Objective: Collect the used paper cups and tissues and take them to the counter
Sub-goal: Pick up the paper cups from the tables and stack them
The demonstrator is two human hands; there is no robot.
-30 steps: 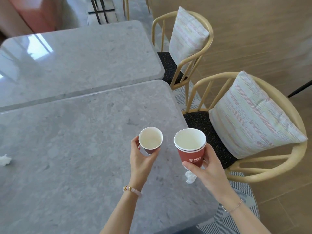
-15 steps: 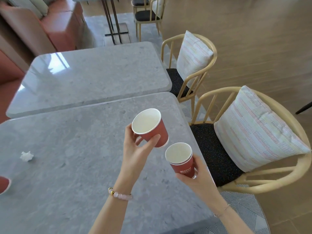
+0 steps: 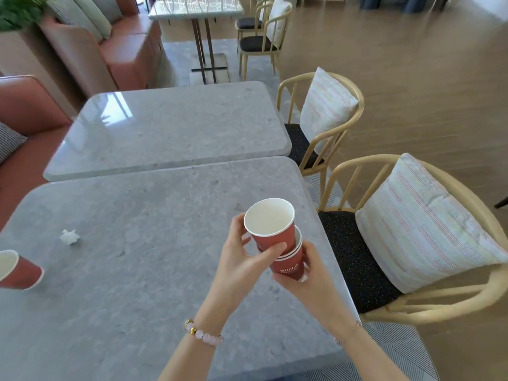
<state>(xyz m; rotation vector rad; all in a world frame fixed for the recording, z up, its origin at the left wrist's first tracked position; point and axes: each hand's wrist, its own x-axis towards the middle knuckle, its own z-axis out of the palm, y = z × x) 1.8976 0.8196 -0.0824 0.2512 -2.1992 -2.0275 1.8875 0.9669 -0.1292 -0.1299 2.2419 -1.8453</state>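
The upper paper cup (image 3: 270, 229) is held above the right side of the bench (image 3: 137, 284), mouth turned upward, its long axis leaning slightly, its base seated inside the lower paper cup (image 3: 290, 266). The upper cup is gripped by the curled fingers of the left hand (image 3: 242, 259), and the lower cup by those of the right hand (image 3: 313, 281). Half a second ago the two cups were held apart. A crumpled tissue (image 3: 69, 237) and a third cup (image 3: 16, 269) are seen on the bench to the left.
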